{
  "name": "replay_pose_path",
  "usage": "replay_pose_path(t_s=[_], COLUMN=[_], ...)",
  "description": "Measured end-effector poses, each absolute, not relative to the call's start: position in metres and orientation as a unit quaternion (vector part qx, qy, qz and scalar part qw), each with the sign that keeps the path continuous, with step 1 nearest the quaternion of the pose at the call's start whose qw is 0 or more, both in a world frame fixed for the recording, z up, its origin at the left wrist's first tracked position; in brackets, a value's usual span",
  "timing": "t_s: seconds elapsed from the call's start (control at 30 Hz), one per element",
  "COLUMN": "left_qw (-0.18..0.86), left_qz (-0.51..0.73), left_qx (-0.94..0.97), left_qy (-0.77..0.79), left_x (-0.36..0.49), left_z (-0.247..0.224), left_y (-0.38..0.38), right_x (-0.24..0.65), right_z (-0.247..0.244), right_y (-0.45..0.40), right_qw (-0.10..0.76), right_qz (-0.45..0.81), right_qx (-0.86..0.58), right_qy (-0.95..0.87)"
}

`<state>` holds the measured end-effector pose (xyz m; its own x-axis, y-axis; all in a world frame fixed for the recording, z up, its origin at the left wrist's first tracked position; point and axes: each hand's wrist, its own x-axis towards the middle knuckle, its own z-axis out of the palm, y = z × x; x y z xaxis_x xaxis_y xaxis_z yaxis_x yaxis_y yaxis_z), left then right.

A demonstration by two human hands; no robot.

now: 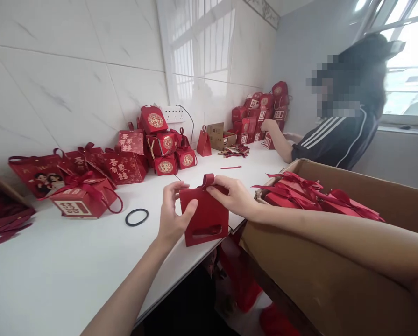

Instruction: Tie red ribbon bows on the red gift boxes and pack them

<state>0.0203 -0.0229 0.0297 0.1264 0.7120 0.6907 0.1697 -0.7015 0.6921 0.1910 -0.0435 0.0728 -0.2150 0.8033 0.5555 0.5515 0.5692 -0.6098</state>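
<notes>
A red paper gift box point(205, 215) stands upright at the table's front edge, with a slot-shaped opening low on its near face. Its ribbon loop point(209, 179) sticks up from the top. My left hand point(175, 212) grips the box by its left side, thumb on the near face and fingers behind. At the top right, my right hand point(235, 196) pinches the box's upper edge beside the loop. Left of my hands, a black elastic ring point(137, 217) lies on the white table point(72, 275).
Stacked red gift boxes point(163, 144) line the wall, with a bow-tied box point(86, 200) nearer. A cardboard carton point(300, 261) of ribboned boxes is at right. One strap point(230, 167) lies beyond my hands. A co-worker point(338, 112) reaches toward boxes at the far end.
</notes>
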Motion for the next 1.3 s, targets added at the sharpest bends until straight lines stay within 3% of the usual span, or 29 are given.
replay_pose_path(t_s=[0.2,0.3,0.43,0.63,0.77,0.93,1.3], left_qw=[0.221,0.206,0.104,0.006,0.026,0.080,0.142], left_qz=[0.448,0.477,0.499,0.511,0.523,0.521,0.477], left_qx=[0.809,0.796,0.809,0.819,0.800,0.792,0.818], left_qy=[0.309,0.310,0.292,0.261,0.294,0.308,0.289], left_x=[0.022,0.023,0.020,0.000,-0.012,-0.014,-0.015], left_z=[0.074,0.072,0.064,0.066,0.065,0.063,0.069], left_y=[-0.012,-0.008,-0.003,0.001,-0.003,-0.006,-0.004], right_x=[0.189,0.187,0.180,0.148,0.139,0.151,0.157], right_z=[0.064,0.063,0.066,0.069,0.066,0.066,0.071], right_y=[-0.038,-0.035,-0.029,-0.016,-0.013,-0.014,-0.013], right_qw=[0.483,0.480,0.477,0.541,0.542,0.485,0.442], right_qz=[0.129,0.121,0.145,0.244,0.228,0.168,0.197], right_qx=[-0.402,-0.400,-0.401,-0.421,-0.381,-0.349,-0.377], right_qy=[-0.767,-0.772,-0.769,-0.686,-0.713,-0.784,-0.790])
